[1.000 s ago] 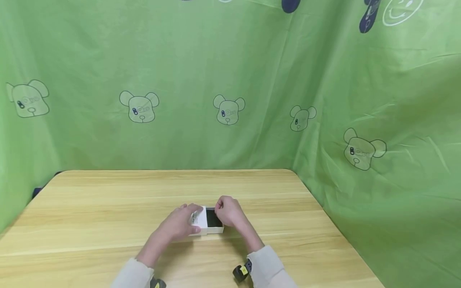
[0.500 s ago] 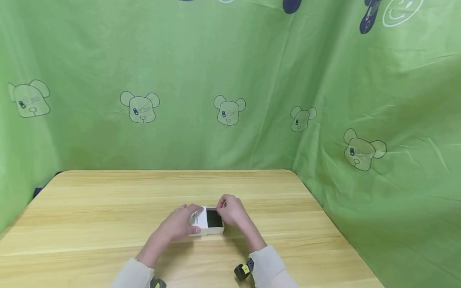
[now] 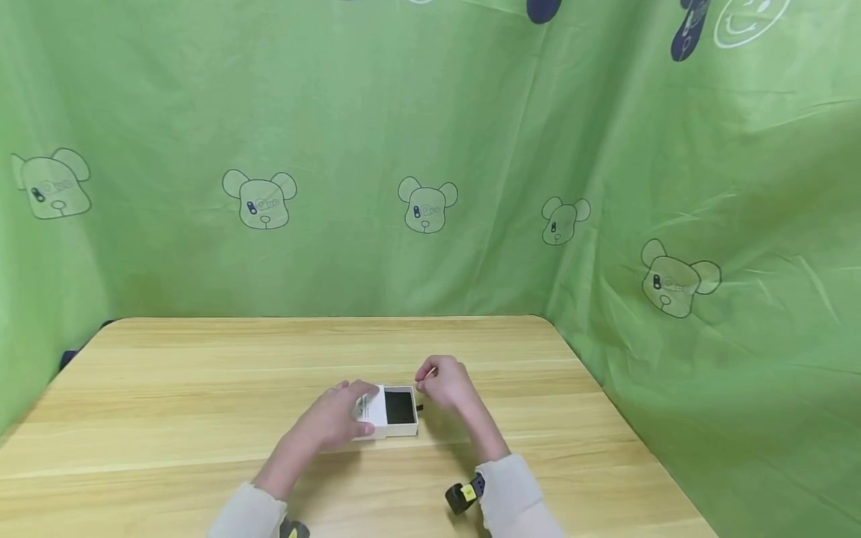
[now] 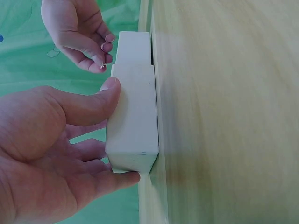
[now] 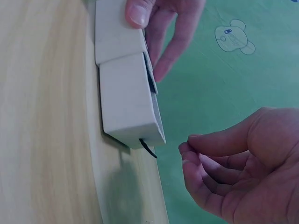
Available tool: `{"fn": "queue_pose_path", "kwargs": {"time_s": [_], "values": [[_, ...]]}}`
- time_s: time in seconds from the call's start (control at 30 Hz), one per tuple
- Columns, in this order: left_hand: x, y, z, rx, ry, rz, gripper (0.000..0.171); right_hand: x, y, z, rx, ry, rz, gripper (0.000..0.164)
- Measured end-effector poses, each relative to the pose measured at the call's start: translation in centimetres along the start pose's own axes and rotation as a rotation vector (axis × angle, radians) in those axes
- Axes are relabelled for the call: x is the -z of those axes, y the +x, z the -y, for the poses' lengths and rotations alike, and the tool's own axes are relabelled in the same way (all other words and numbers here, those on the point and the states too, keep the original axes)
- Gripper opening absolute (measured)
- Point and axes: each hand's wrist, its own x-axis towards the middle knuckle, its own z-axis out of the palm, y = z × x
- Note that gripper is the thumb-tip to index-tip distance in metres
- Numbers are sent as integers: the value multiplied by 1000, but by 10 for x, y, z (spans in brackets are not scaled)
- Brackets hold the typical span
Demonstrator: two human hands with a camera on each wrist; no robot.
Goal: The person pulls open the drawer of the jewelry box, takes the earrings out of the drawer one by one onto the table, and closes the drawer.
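Note:
A white drawer box (image 3: 401, 430) lies on the table, its inner tray partly slid out to the right and showing a black lining (image 3: 400, 408). My left hand (image 3: 332, 418) grips the printed outer sleeve (image 4: 133, 112), thumb on the near side and fingers over the far one. A short black ribbon tab (image 5: 148, 148) sticks out of the tray's end. Just right of the tray and apart from it, my right hand (image 3: 445, 381) has thumb and fingertips pinched together. A tiny shiny speck (image 4: 103, 66) shows at those fingertips; its kind is too small to tell.
The box rests on a light wooden table (image 3: 202, 373). Green cloth (image 3: 336, 261) with printed bear heads hangs behind and along the sides. A black and yellow wrist device (image 3: 464, 494) is strapped at the right cuff.
My right hand has drawn out of the tray's far right corner and moved right and slightly up, uncovering the tray's end and ribbon tab. The left hand and box have stayed still.

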Motion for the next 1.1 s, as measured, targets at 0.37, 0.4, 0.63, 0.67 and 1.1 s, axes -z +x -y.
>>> {"fn": "queue_pose_path", "kwargs": {"time_s": [0.37,0.4,0.63,0.67,1.1], "values": [[0,-1,-1,0,-10,0,66,10,3,-10,-46,21,-32,9],[0,-1,-1,-2,-8,0,66,11,3,-11,-53,24,-37,9],[0,-1,0,-10,-1,-4,66,17,6,-17,-103,27,-67,8],[0,-1,0,-10,-2,-4,66,18,7,-18,-108,28,-71,8],[0,-1,0,-11,-2,-4,66,22,9,-34,-156,33,-83,5]]}}
